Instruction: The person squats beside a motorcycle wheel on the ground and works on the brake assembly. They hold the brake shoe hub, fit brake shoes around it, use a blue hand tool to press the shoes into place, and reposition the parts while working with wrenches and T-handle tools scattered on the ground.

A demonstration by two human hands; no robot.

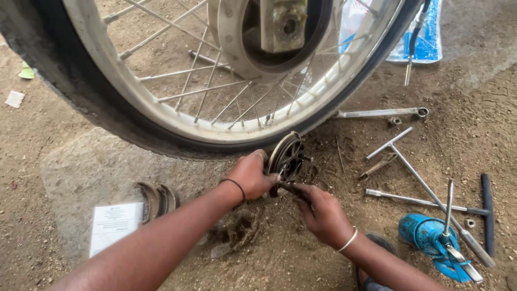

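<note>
A spoked wheel (177, 81) stands on the dirt ground (64, 178) at the far side. Just near its rim, the left hand (250, 175) grips a dark round hub plate (286, 157) upright on its edge. The right hand (323, 215) is closed around a dark tool (291, 188) touching the plate's lower side. Wrenches (414, 183) lie right, brake shoes (156, 199) left beside a paper (114, 223).
</note>
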